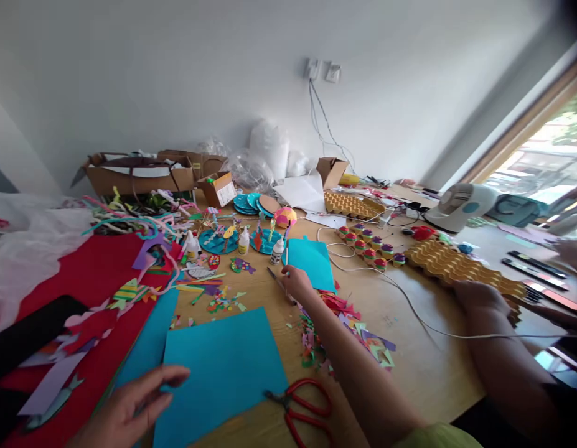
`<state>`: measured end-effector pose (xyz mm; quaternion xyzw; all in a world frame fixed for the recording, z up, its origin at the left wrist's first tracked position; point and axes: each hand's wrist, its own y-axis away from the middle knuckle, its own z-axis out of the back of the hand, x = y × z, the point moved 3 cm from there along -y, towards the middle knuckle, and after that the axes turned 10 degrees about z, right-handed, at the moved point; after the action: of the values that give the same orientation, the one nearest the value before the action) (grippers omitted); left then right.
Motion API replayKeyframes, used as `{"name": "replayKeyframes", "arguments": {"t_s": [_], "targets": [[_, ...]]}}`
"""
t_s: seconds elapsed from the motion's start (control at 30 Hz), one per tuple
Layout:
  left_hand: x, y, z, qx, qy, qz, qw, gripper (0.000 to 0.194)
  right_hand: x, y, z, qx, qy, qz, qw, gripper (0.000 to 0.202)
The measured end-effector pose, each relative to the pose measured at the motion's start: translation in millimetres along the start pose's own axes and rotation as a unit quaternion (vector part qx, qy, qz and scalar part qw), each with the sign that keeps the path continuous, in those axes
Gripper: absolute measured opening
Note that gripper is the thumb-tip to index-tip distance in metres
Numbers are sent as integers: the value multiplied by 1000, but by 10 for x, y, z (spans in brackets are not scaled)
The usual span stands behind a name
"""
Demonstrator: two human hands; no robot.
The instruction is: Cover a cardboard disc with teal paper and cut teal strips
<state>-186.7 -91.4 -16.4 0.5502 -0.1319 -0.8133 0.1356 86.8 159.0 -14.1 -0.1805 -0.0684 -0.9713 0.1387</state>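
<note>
My left hand hovers over the near left edge of a blue foam sheet, thumb and fingers apart with nothing between them. Farther out, my right hand reaches across the table, its fingers pinched together at the lower end of a thin pencil-like stick. A dark pen lies partly under that hand. Beside it are a small glue bottle and a second blue sheet. Red-handled scissors rest near the table's front edge, touching or close to the nearer blue sheet.
Coloured paper scraps lie under my right forearm. Decorated blue discs stand behind. At right, another person's arm reaches to a cardboard egg tray; a white cable crosses the table. Red sheets lie left.
</note>
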Motion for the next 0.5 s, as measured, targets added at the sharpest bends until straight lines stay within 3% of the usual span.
{"name": "replayKeyframes", "arguments": {"t_s": [0.03, 0.17, 0.23, 0.37, 0.5], "targets": [[-61, 2, 42, 5, 48, 20, 999, 30, 1, 5, 13, 4, 8, 0, 1000, 27], [-201, 51, 193, -108, 238, 65, 963, 44, 10, 120, 117, 3, 34, 13, 999, 25], [-195, 90, 202, -121, 288, 75, 947, 47, 53, 250, 148, 11, 35, 41, 999, 22], [-137, 111, 205, -102, 273, 85, 953, 45, 237, 583, 56, 73, 9, 132, 989, 21], [-155, 66, 214, -80, 187, 84, 975, 45, 413, 794, -94, 102, 3, 176, 979, 37]]}}
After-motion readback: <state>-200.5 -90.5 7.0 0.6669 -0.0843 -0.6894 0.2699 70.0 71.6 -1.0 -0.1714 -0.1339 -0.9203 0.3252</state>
